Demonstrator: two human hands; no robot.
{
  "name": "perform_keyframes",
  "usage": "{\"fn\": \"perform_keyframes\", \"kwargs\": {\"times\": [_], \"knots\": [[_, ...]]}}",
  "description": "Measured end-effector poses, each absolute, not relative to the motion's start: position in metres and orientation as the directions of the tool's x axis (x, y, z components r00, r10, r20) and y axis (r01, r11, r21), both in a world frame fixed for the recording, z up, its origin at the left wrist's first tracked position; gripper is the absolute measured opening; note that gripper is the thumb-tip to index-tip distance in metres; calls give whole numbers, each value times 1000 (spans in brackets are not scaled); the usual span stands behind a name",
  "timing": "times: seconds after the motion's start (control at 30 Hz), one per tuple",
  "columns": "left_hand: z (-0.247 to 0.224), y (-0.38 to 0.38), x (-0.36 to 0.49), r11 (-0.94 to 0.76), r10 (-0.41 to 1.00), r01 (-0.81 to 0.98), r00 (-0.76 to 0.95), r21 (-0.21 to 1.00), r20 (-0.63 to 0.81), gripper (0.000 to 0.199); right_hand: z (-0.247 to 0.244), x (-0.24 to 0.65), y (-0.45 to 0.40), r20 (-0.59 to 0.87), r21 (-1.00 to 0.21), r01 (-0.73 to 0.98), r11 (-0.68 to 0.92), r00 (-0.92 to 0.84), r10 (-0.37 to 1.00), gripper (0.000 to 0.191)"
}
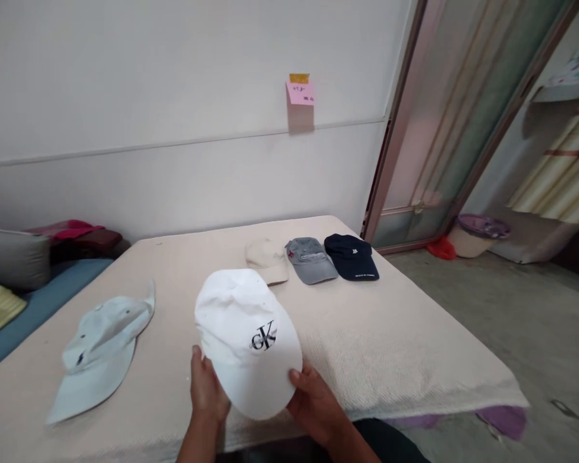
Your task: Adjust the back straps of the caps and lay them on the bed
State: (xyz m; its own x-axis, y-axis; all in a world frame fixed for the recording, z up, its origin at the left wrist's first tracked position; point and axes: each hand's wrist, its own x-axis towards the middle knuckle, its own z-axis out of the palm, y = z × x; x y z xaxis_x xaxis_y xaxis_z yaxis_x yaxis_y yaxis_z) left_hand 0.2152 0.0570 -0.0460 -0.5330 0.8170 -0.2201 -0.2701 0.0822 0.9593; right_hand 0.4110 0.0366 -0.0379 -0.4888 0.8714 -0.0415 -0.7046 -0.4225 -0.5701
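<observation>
A white baseball cap point(241, 308) with a black monogram on its front is held up over the near edge of the covered surface, brim toward me. My right hand point(316, 399) grips the brim's right side, thumb on top and fingers underneath. At the cap's left side is my left hand point(207, 389), thumb raised along the edge; its other fingers are partly hidden beneath the cap. Beyond it lie a beige cap point(266, 257), a grey cap point(312, 259) and a navy cap point(352, 257) in a row. A pale blue cap point(101, 350) rests crumpled at the left.
A cream textured cover point(415, 347) spreads under the caps. Behind it rises a white wall panel point(174, 83) with a taped pink note point(300, 92). A grey cushion point(14, 257) is at the left, and a lined bin point(477, 235) stands on the floor at right.
</observation>
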Motion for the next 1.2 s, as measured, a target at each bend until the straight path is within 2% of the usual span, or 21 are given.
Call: {"fn": "perform_keyframes", "kwargs": {"times": [0.03, 0.1, 0.17, 0.23, 0.33, 0.43, 0.5, 0.53, 0.6, 0.67, 0.73, 0.8, 0.87, 1.0, 1.07, 1.13, 1.2], "knots": [[-39, 62, 212, 7, 864, -468, -443, 884, -242, 59, -43, 408, 35, -49, -578, -689, -437, -506, 861, 45], [-25, 70, 204, -59, 948, -718, -257, 694, -185, 54, -57, 402, 32, -64, -596, -654, -467, -541, 839, 50], [-10, 76, 195, 18, 984, -841, -82, 541, -160, 46, -69, 398, 29, -80, -622, -593, -511, -601, 795, 52], [3, 78, 185, 128, 981, -879, 44, 459, -191, 41, -77, 399, 27, -112, -670, -477, -569, -693, 712, 51], [15, 75, 174, 176, 975, -883, 96, 434, -200, 37, -72, 410, 32, -209, -769, -232, -596, -789, 577, 42], [17, 65, 169, 218, 969, -853, 131, 474, -209, 32, -55, 426, 49, -373, -824, 65, -563, -811, 451, 25], [16, 58, 170, 215, 966, -815, 97, 538, -239, 27, -41, 431, 69, -448, -839, 183, -512, -767, 460, 16], [15, 56, 171, 194, 967, -792, 55, 580, -248, 25, -34, 431, 80, -459, -861, 214, -461, -719, 522, 13], [14, 52, 175, 149, 969, -736, -23, 660, -245, 27, -20, 425, 101, -396, -916, 197, -350, -585, 708, 10], [13, 52, 179, 144, 971, -681, -45, 718, -236, 35, -9, 415, 119, -257, -966, 67, -252, -394, 883, 13], [12, 55, 183, 186, 968, -633, -12, 751, -250, 38, -1, 404, 128, -147, -978, -91, -188, -340, 929, 16], [13, 59, 186, 221, 962, -597, 3, 771, -274, 39, 3, 397, 129, -131, -951, -208, -231, -406, 904, 15], [15, 63, 187, 213, 957, -592, -33, 777, -287, 39, 2, 394, 124, -210, -895, -250, -371, -496, 842, 16], [18, 66, 184, 116, 939, -635, -181, 763, -293, 37, -1, 390, 112, -360, -696, -333, -636, -604, 711, 29], [18, 66, 182, 96, 934, -646, -204, 757, -292, 37, -2, 390, 108, -331, -621, -375, -688, -670, 664, 43], [17, 67, 181, 94, 937, -662, -193, 744, -290, 36, -4, 392, 103, -259, -599, -406, -691, -718, 647, 57], [17, 67, 181, 117, 940, -676, -162, 727, -301, 33, -7, 397, 99, -197, -619, -430, -657, -724, 661, 53]]}}
